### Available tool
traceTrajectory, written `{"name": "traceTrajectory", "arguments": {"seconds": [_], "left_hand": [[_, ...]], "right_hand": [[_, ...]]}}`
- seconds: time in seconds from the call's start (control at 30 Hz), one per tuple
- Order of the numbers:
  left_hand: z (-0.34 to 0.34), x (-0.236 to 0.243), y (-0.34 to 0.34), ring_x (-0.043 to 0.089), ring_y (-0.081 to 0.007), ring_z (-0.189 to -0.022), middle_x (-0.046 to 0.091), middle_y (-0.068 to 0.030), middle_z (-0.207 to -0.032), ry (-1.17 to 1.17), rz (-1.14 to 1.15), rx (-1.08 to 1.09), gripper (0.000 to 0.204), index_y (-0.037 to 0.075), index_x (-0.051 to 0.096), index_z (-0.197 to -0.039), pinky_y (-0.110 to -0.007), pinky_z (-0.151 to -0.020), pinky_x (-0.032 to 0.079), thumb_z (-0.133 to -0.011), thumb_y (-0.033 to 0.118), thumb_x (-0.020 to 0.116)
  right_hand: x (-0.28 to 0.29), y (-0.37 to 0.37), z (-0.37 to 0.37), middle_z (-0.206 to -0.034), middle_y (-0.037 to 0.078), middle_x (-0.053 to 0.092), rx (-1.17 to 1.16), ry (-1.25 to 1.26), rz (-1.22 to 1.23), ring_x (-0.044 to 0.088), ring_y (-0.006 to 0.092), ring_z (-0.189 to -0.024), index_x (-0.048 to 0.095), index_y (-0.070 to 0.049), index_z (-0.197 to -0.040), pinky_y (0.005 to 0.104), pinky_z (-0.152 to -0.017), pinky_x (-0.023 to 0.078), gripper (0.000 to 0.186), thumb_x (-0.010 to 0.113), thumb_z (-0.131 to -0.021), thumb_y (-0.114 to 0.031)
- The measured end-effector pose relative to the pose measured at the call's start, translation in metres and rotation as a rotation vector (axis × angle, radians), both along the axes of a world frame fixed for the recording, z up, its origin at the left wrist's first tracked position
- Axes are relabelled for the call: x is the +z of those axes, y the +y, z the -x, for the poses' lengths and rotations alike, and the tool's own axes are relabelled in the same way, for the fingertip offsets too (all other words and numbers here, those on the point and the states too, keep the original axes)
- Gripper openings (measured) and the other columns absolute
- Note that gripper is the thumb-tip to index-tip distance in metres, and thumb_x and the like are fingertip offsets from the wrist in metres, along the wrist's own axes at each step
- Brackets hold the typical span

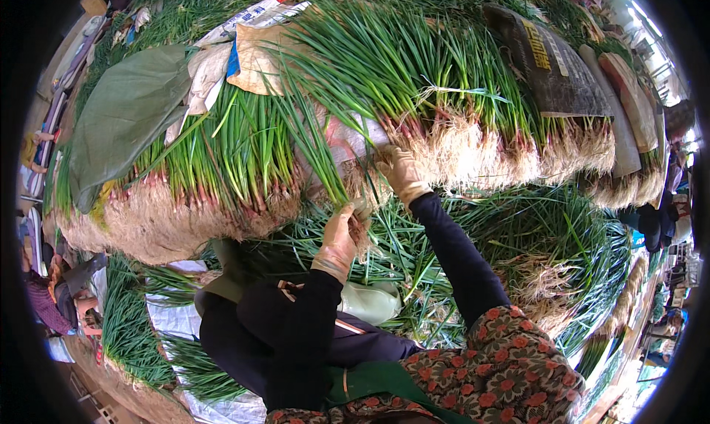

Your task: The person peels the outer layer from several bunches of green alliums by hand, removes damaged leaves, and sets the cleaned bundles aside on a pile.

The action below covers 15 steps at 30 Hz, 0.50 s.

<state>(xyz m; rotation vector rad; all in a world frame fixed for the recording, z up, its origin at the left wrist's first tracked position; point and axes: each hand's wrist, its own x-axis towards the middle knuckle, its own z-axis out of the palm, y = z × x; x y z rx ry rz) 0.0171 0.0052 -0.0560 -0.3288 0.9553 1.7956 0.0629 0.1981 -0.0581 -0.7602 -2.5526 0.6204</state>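
Scallions: a small bunch [325, 165] sits in the left hand [340, 235], fingers curled shut round the root end, green blades fanning up and far-left over the big stack. Right hand [399, 171], gloved like the left, is pushed into the root fringe of the far stack [458, 121]; fingers look bent and dug in among roots, but whether they actually grip stalks I can't tell.

Progress, judged from how things lie: most of the work looks done w/ the stacking, since a long wall of bundles, roots facing near, runs left to right, partly covered by a green tarp [126, 113] and a dark sack [555, 62]. Left to go: loose scallions [518, 232] spread on the ground near and right, not yet bundled, plus more greens [126, 320] low left by white sheeting [174, 317].
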Motion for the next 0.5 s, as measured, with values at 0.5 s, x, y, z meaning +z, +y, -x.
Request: {"name": "traceTrajectory", "arguments": {"seconds": [0.5], "left_hand": [[-0.01, 0.021, -0.004, 0.058, -0.0125, -0.085, 0.061, -0.0015, -0.097, -0.125, -0.136, -0.074, 0.023, 0.008, 0.057, -0.105, -0.03, -0.072, 0.049, -0.085, 0.018, 0.052]], "right_hand": [[0.031, -0.041, -0.096, -0.075, 0.001, 0.055, -0.177, 0.493, 1.126, 0.05, 0.0099, -0.068, 0.057, -0.002, -0.092, 0.023, -0.059, 0.042, 0.011, 0.055, -0.087, -0.011]]}}
